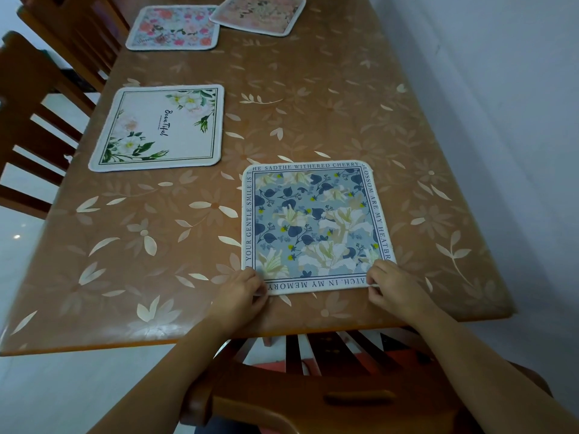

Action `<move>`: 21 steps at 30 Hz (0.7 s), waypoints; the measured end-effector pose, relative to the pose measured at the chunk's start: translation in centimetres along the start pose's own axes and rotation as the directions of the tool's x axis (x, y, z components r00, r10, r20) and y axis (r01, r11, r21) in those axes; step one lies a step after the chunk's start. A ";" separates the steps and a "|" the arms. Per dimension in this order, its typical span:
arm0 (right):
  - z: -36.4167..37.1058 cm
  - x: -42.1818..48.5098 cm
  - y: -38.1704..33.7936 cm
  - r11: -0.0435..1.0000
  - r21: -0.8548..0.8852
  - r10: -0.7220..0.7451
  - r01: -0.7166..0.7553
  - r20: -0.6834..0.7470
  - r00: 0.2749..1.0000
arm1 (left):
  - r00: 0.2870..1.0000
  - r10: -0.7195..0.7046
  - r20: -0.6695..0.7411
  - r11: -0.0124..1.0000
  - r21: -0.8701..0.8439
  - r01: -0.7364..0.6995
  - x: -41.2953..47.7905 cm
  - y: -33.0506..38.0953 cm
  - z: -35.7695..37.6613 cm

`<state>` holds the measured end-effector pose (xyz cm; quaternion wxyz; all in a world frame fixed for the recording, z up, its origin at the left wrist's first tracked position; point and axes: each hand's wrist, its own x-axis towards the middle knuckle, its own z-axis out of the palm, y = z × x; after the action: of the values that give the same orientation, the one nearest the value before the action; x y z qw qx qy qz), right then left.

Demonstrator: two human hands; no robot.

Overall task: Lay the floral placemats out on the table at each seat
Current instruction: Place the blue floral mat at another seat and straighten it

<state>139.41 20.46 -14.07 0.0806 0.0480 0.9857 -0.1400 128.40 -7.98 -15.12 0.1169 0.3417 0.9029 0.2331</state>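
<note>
The long wooden table (313, 104), under a glossy leaf-patterned cover, fills most of the view, with its right side close to a pale wall. Wooden chairs stand along its left edge (31, 120), and one more chair (313, 399) is tucked in at the near end, below the person's arms.

Four placemats lie flat on the cover. The blue placemat (313, 227) sits at the near end, above the tucked-in chair, likely so that it faces that seat. The white placemat (159, 128) lies at the left edge by a side chair. A pink-and-red floral placemat (174, 28) lies farther along the same edge. A pale pink placemat (258, 14) is at the far end, its corner meeting or overlapping its neighbour's.

The left hand (242, 288) pinches the blue mat's near-left corner with curled fingers. The right hand (391, 283) pinches the near-right corner the same way — a two-corner hold that suits squaring the mat to the table edge.

The white mat reads "Beautiful" in script, with a smaller line beneath too small to read. The blue mat's border reads "THE WITHERED CHERRY BLOSSOM ARE MY HEARTB…", "YOUR GENTLE SMILE IS" and "IN MY MEMORY" — the hands cover the rest.
</note>
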 end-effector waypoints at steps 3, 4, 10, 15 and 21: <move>0.0 0.0 0.0 1.000 -0.001 0.003 -0.003 -0.004 1.000 | 1.000 -0.003 0.003 1.000 0.002 0.003 0.0 0.0 0.0; 0.0 0.0 0.0 1.000 -0.001 -0.001 0.001 -0.003 1.000 | 1.000 -0.004 0.007 1.000 0.003 0.004 0.0 0.0 0.0; 0.0 0.0 0.2 1.000 0.003 -0.013 0.013 0.007 1.000 | 1.000 0.006 0.002 1.000 0.012 -0.006 0.0 0.0 -0.1; -0.2 -0.1 0.2 1.000 0.027 -0.010 0.010 0.005 1.000 | 1.000 0.020 -0.007 1.000 0.019 -0.020 0.0 -0.1 -0.1; 0.0 0.0 0.2 0.999 0.035 0.012 -0.013 0.012 1.000 | 1.000 0.027 -0.012 0.999 0.032 -0.026 0.0 0.1 -0.1</move>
<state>139.40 20.70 -14.14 0.0863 0.0549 0.9823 -0.1572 128.43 -7.98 -14.98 0.1028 0.3540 0.9026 0.2223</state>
